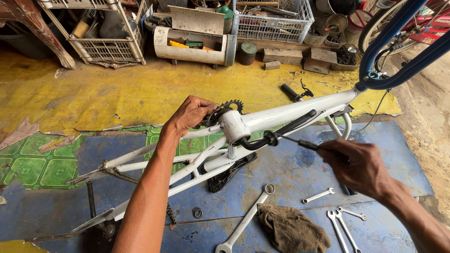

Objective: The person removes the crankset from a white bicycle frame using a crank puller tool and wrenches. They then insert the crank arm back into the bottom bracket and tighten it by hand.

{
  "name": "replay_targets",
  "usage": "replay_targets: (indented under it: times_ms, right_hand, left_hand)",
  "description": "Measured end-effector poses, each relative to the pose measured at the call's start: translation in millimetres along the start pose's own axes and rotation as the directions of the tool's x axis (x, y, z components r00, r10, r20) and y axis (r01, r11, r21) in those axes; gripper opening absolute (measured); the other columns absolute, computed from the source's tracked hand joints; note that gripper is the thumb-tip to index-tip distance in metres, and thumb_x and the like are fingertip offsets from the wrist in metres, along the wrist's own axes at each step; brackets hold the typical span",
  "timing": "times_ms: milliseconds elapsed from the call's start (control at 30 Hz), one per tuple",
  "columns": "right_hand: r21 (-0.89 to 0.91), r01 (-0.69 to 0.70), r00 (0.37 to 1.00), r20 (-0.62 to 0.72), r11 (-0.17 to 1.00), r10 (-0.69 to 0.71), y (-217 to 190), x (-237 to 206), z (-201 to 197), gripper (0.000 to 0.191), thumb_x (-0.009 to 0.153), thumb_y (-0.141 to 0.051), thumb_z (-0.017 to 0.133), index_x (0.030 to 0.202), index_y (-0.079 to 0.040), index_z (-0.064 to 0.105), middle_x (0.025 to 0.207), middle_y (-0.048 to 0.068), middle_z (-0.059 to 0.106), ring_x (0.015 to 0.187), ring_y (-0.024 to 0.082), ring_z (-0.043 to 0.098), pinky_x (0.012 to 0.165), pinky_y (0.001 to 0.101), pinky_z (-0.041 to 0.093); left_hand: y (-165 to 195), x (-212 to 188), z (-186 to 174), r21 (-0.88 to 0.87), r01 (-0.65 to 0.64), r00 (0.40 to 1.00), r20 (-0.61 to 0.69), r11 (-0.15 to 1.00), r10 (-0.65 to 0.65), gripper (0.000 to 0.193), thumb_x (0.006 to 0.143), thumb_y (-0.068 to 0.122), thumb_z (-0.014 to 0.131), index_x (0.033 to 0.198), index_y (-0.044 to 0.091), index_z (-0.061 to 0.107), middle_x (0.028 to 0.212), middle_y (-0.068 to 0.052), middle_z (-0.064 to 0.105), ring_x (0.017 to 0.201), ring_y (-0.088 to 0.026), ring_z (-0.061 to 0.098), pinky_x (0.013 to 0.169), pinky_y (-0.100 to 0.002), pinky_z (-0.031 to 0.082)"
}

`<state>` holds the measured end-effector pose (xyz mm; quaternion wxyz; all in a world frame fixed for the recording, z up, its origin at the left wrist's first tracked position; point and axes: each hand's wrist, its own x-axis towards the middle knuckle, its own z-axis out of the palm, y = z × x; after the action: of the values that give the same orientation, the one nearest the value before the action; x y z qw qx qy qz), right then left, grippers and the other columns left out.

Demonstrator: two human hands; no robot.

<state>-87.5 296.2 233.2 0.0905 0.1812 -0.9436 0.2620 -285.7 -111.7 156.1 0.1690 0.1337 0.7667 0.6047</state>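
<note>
An upside-down white bicycle frame point(286, 112) lies across the floor. My left hand point(190, 115) grips the black toothed chainring point(228, 108) at the bottom bracket shell point(234, 127). A black crank arm point(283, 131) sticks out toward the right from the shell. My right hand point(358, 166) holds a thin black-handled tool point(309, 145) whose tip touches the crank near its bolt. A loose chain point(115, 172) hangs off the rear stays at the left. The black saddle point(229, 174) rests on the floor under the frame.
Several spanners point(318, 195) and a long wrench point(246, 220) lie on the blue mat point(398, 154) beside a brown rag point(290, 229). Wire baskets point(274, 21), a cut cylinder holding tools point(194, 47) and wooden blocks line the back. A blue bicycle frame point(398, 47) stands at right.
</note>
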Motion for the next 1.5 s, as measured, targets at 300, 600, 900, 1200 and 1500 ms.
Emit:
replay_targets:
  times_ms: [300,600,900,1200,1500]
  right_hand:
    - [0.08,0.253,0.967,-0.028,0.964,-0.252,-56,5,43,0.015,0.09,-0.009,0.068,0.103,-0.003,0.073,0.07,0.006,0.071,0.049,0.011,0.062,0.038,0.0266,0.048]
    - [0.216,-0.372,0.819,0.534,0.903,0.209,-23,-73,187,0.021,0.096,-0.022,0.064,0.102,-0.007,0.077,0.068,0.009,0.074,0.05,0.017,0.057,0.046,0.0386,0.047]
    - [-0.024,-0.095,0.94,0.328,0.995,0.098,5,-156,311,0.051,0.097,-0.036,0.057,0.141,-0.011,0.056,0.13,0.021,0.062,0.104,0.035,0.065,0.079,0.0466,0.055]
    - [-0.34,-0.703,0.545,0.307,0.625,0.78,83,-252,274,0.032,0.099,-0.041,0.061,0.098,-0.01,0.067,0.078,0.013,0.075,0.067,0.025,0.073,0.068,0.0402,0.06]
    - [0.111,-0.785,0.598,0.396,0.61,0.697,91,-232,278,0.032,0.098,-0.04,0.048,0.1,-0.011,0.061,0.074,0.013,0.07,0.064,0.027,0.069,0.059,0.0434,0.062]
  left_hand:
    - [1,1,0,0.04,-0.057,0.998,-0.014,0.998,0.057,0.031,0.092,0.027,0.07,0.106,0.001,0.079,0.084,0.001,0.077,0.075,-0.007,0.062,0.067,-0.029,0.053]
    - [4,5,1,0.125,-0.14,0.99,0.0,0.982,0.141,0.029,0.095,0.027,0.069,0.107,0.003,0.079,0.081,-0.003,0.077,0.068,-0.008,0.058,0.062,-0.029,0.053]
    - [10,-4,0,0.081,-0.081,0.996,-0.014,0.993,0.083,0.027,0.095,0.026,0.071,0.105,0.003,0.08,0.085,-0.004,0.079,0.068,-0.008,0.062,0.062,-0.029,0.054]
    - [16,-8,2,0.026,0.02,1.0,-0.02,0.999,-0.02,0.029,0.094,0.026,0.071,0.104,0.002,0.081,0.08,-0.004,0.075,0.063,-0.009,0.057,0.057,-0.031,0.049]
    - [18,-11,2,-0.011,0.05,0.999,-0.015,0.999,-0.05,0.029,0.095,0.026,0.07,0.103,0.0,0.081,0.072,0.001,0.069,0.059,-0.006,0.052,0.051,-0.026,0.044]
